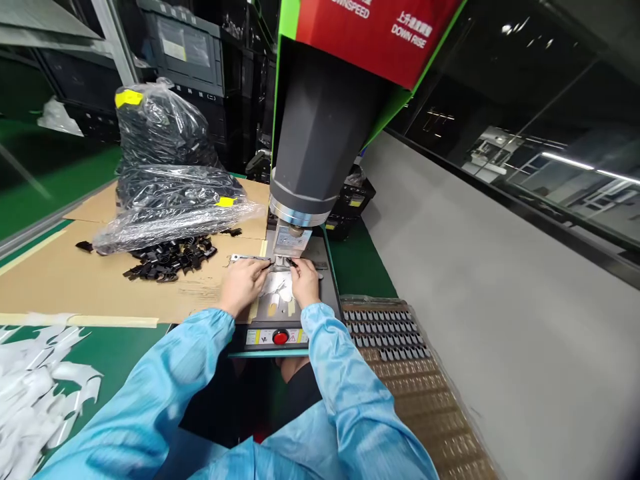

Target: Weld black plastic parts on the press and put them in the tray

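Under the machine's metal press head, both hands meet at a small fixture on the grey machine base. My left hand has its fingers pinched together at the fixture's left side, with a dark bit at the fingertips. From the other side my right hand pinches a small black plastic piece close beneath the head. The fingers hide most of what lies between them. White scraps of film lie on the base just in front of the hands.
Loose black plastic pieces are heaped on cardboard at left, before filled plastic bags. White offcuts pile up at lower left. A tray with rows of grey-black parts stands right. A red button sits at the base's front.
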A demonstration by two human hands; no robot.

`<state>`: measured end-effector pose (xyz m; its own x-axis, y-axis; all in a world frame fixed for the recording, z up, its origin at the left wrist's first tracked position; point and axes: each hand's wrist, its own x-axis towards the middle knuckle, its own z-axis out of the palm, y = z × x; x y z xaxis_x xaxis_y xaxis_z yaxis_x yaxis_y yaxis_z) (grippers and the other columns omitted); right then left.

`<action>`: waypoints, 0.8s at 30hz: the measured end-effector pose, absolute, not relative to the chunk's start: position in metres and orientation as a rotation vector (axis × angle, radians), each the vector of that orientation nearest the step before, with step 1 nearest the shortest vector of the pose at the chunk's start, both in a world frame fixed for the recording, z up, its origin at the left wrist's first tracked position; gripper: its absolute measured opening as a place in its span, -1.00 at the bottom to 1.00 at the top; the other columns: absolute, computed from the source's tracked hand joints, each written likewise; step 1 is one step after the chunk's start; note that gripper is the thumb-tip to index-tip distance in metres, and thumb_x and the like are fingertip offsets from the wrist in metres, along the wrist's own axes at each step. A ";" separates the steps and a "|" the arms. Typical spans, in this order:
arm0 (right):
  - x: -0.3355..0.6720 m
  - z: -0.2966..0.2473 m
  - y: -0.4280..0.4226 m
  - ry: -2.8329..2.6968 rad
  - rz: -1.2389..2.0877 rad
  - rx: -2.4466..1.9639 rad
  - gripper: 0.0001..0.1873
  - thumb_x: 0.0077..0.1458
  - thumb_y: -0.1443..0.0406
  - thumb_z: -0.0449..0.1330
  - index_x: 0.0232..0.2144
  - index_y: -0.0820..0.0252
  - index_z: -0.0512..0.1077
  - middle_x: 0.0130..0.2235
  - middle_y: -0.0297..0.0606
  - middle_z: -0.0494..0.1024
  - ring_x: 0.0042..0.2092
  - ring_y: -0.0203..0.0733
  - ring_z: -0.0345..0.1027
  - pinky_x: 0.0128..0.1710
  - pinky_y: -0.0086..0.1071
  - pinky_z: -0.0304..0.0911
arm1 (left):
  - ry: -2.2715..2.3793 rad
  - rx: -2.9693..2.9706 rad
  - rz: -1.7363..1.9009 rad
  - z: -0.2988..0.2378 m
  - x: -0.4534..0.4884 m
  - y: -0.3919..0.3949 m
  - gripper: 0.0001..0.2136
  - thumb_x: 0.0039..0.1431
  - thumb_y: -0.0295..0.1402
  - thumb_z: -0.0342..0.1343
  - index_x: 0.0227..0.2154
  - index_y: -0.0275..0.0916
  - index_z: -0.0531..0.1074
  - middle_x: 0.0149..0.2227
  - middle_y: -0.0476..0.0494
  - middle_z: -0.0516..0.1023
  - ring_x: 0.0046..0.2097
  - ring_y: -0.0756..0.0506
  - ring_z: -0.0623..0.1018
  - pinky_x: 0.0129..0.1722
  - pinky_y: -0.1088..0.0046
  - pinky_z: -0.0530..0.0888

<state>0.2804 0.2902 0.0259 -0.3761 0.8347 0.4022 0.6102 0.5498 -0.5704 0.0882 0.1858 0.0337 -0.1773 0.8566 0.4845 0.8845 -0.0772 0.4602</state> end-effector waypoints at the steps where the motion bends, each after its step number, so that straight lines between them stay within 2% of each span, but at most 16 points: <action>1: 0.279 0.025 0.292 -2.160 0.399 -1.156 -0.61 0.40 0.39 0.09 0.17 0.20 0.55 0.10 -0.05 0.53 0.05 -0.09 0.47 0.17 -0.29 0.37 | -2.109 -1.999 -1.055 0.035 0.094 0.199 -0.66 0.49 -0.13 0.01 0.02 -0.12 0.64 -0.04 -0.21 0.70 0.02 -0.28 0.59 0.06 0.12 0.47; 6: 0.275 0.027 0.287 -2.364 0.162 -1.205 -0.62 0.49 0.24 0.08 0.23 0.12 0.51 0.04 -0.05 0.49 0.10 0.03 0.35 0.19 -0.20 0.30 | -2.114 -2.037 -0.783 0.030 0.109 0.232 -0.67 0.47 -0.15 0.01 0.02 -0.13 0.62 -0.06 -0.32 0.64 0.00 -0.33 0.56 -0.02 0.09 0.43; 9: 0.273 0.031 0.284 -2.419 0.073 -1.194 -0.61 0.49 0.24 0.05 0.24 0.12 0.48 0.05 -0.03 0.47 0.11 0.07 0.29 0.18 -0.15 0.28 | -2.110 -2.068 -0.742 0.028 0.112 0.233 -0.67 0.46 -0.14 0.02 0.05 -0.15 0.60 -0.03 -0.38 0.59 0.03 -0.37 0.54 -0.02 0.07 0.41; 14: 0.278 0.037 0.283 -2.412 0.136 -1.204 -0.56 0.42 0.24 0.17 0.29 0.07 0.41 0.10 -0.04 0.44 0.14 0.08 0.30 0.20 -0.11 0.30 | -2.100 -2.132 -0.654 0.035 0.107 0.228 -0.61 0.45 -0.11 0.01 0.13 -0.17 0.56 0.03 -0.40 0.57 0.07 -0.39 0.54 0.04 0.04 0.44; 18: 0.325 0.036 0.273 -2.274 0.260 -1.131 -0.49 0.36 0.26 0.20 0.32 0.11 0.39 0.21 -0.04 0.45 0.24 0.06 0.31 0.30 -0.08 0.29 | -2.154 -2.209 -0.799 0.033 0.078 0.194 -0.39 0.44 0.03 0.01 0.39 -0.21 0.34 0.15 -0.38 0.55 0.17 -0.36 0.53 0.18 0.06 0.46; 20: 0.364 0.034 0.262 -2.261 0.291 -1.081 -0.50 0.34 0.27 0.22 0.30 0.11 0.43 0.23 -0.05 0.47 0.26 0.06 0.32 0.34 -0.04 0.28 | -2.220 -2.226 -0.853 0.023 0.057 0.163 -0.29 0.40 0.12 0.03 0.44 -0.21 0.27 0.27 -0.37 0.49 0.28 -0.35 0.48 0.29 0.06 0.42; 22: 0.405 0.030 0.248 -2.308 0.314 -1.067 -0.44 0.30 0.26 0.26 0.33 0.07 0.42 0.27 -0.05 0.47 0.31 0.08 0.30 0.38 0.02 0.25 | -2.281 -2.298 -0.739 0.008 0.038 0.129 -0.21 0.28 0.17 0.14 0.45 -0.18 0.28 0.40 -0.36 0.37 0.39 -0.39 0.38 0.38 0.03 0.36; 24: 0.439 0.025 0.235 -2.395 0.335 -1.093 -0.28 0.25 0.25 0.31 0.42 0.00 0.33 0.34 -0.07 0.43 0.40 0.12 0.23 0.42 0.09 0.20 | -2.297 -2.376 -0.560 -0.006 0.025 0.100 -0.11 0.12 0.13 0.30 0.46 -0.11 0.27 0.49 -0.34 0.26 0.48 -0.45 0.26 0.45 -0.05 0.27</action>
<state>0.4392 0.2346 0.0247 -0.5640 0.7591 0.3251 0.6410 0.6506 -0.4072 0.0253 0.0998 -0.0061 0.0160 0.9957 0.0913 0.9258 -0.0492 0.3747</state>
